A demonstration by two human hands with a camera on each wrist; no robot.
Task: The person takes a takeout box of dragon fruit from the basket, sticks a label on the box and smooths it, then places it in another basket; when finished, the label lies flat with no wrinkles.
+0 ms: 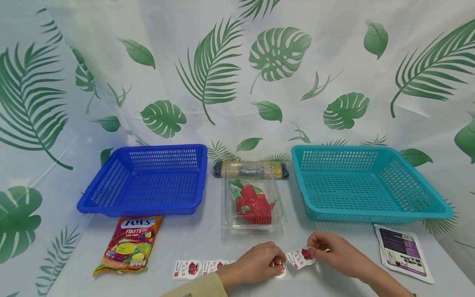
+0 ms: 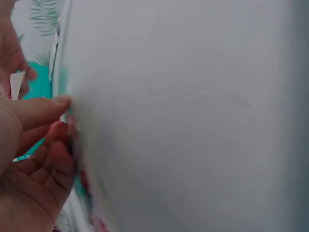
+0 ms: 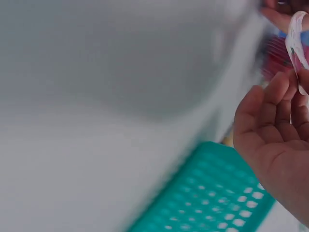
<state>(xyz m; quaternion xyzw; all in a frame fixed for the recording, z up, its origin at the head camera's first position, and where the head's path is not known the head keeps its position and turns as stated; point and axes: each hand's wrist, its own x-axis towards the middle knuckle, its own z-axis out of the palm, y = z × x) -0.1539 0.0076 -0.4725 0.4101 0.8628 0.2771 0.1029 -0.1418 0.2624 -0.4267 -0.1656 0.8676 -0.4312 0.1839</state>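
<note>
A row of white dragon fruit stickers (image 1: 187, 269) lies along the front of the table, partly covered by my left hand (image 1: 256, 264). The left thumb and fingers pinch the row near its right end; in the left wrist view the left hand (image 2: 36, 164) grips its edge. Just to the right, my right hand (image 1: 335, 252) holds one white sticker (image 1: 297, 259) with a red fruit print between thumb and fingers. From the right wrist, this sticker (image 3: 292, 46) looks bent in the right hand (image 3: 277, 130). Whether it still touches the row is unclear.
A clear plastic box (image 1: 254, 202) with a dragon fruit stands mid-table, before a yellow-and-dark package (image 1: 278, 170). A blue basket (image 1: 159, 208) and a teal basket (image 1: 375, 215) flank it. A candy bag (image 1: 130, 245) lies left, a white-and-purple pouch (image 1: 404, 253) right.
</note>
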